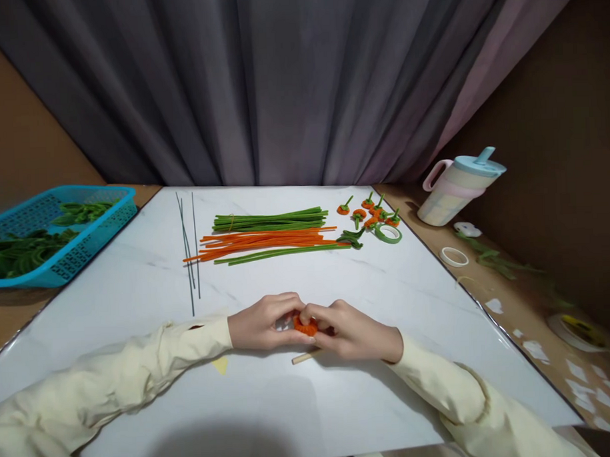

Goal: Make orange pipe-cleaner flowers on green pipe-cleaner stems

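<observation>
My left hand (272, 321) and my right hand (344, 327) meet over the near middle of the white board. Between their fingertips they pinch a small round coil of orange pipe cleaner (306, 326), partly covered by the fingers. A thin wooden stick (305, 356) shows just under my right hand; its far end is hidden. Beyond the hands lie loose orange pipe cleaners (265, 241), with a bundle of green pipe cleaners (272, 219) behind them and a few more green ones in front.
Several small orange pumpkin shapes with green stems (376, 213) and a roll of green tape (388, 234) sit at the back right. Dark thin wires (196, 249) lie on the left. A blue basket (92, 232) holds green pieces. A lidded cup (456, 190) stands right.
</observation>
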Demonstrator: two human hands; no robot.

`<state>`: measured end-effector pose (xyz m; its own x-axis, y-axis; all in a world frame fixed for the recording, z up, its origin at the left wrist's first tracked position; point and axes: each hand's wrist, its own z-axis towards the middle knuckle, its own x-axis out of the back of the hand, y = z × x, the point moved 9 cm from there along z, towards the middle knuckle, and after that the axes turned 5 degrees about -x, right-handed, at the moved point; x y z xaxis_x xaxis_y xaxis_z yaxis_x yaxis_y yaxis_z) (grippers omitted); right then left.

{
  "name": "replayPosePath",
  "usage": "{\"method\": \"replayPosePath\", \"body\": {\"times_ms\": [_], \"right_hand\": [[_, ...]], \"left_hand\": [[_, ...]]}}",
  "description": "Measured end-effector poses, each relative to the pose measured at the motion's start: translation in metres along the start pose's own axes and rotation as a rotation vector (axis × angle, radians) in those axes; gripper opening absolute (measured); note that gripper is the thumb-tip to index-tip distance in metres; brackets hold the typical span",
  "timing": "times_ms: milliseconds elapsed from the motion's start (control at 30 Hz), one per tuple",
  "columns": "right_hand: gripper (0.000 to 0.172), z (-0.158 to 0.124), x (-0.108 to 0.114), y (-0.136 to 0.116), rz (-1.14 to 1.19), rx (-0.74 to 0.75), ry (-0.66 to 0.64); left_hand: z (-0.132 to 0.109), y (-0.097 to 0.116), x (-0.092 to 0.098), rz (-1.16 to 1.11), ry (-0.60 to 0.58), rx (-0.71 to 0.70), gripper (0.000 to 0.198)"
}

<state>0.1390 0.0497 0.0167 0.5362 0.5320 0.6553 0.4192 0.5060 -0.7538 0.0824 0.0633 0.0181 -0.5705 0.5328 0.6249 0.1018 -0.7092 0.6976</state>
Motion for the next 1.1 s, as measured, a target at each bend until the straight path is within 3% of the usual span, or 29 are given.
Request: {"method": "replayPosePath", "body": {"times_ms": [167,367,767,967,1100], "right_hand": [[0.007,0.0,0.004,0.003,-0.003,-0.002,0.009],[0.019,-0.002,0.004,-0.001,-0.061,0.021,-0.074],[0.018,-0.003,0.004,-0.004,-0.053,0.024,-0.058],[0.016,-0.005,0.012,-0.004,-0.131,0.049,0.035],[0.018,-0.009,0.02,-0.007,-0.179,0.079,0.137]], "left_hand": [[0.0,-0.003,0.0,-0.028,-0.011,0.022,0.026],[0.0,-0.001,-0.003,-0.044,-0.055,-0.004,0.025],[0.0,0.004,-0.005,-0.068,-0.073,-0.064,0.024],[0.0,-0.007,-0.001,-0.036,-0.023,0.041,0.034],[-0.002,-0.007,0.004,0.026,0.037,0.031,0.03]]}}
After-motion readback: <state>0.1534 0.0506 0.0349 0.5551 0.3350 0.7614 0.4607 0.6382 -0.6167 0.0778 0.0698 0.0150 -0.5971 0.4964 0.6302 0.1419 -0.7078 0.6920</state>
